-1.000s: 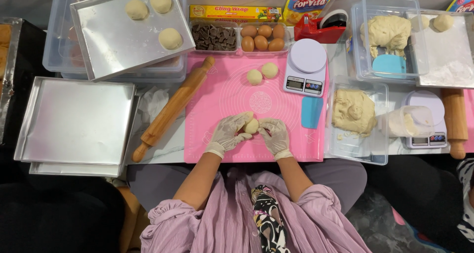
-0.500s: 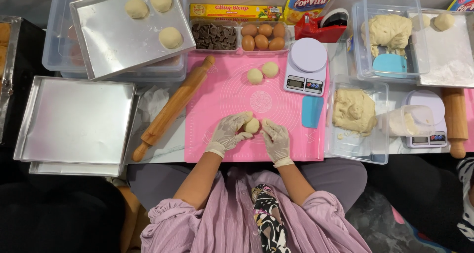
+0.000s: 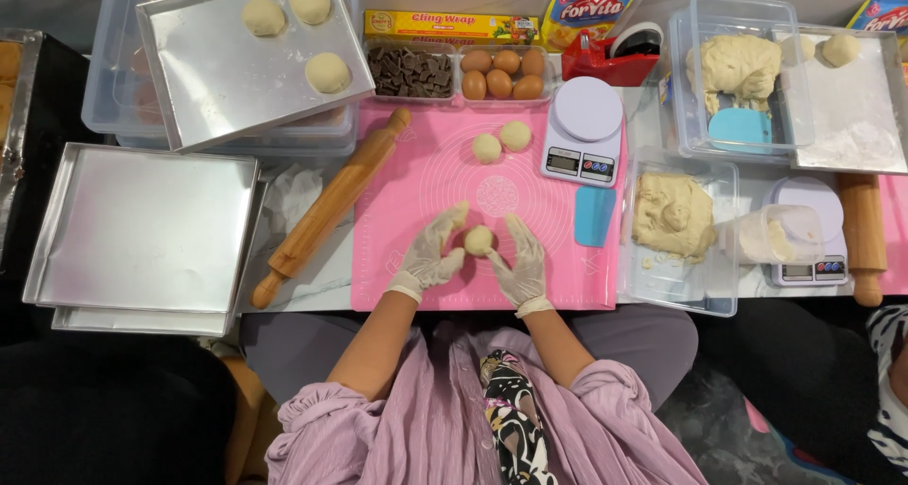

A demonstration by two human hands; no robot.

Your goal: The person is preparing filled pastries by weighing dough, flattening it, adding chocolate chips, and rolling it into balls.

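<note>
Both hands, left [image 3: 430, 256] and right [image 3: 519, 260], have opened up since a second ago: fingers now spread, cupping the dough ball [image 3: 479, 240] on the pink mat [image 3: 435, 163] (gloves on). Two more balls [image 3: 502, 141] sit further up near the scale [image 3: 584, 130]; rolling pin [image 3: 326, 211] lies left. Cluttered table, trays [image 3: 142, 229] everywhere.
</note>
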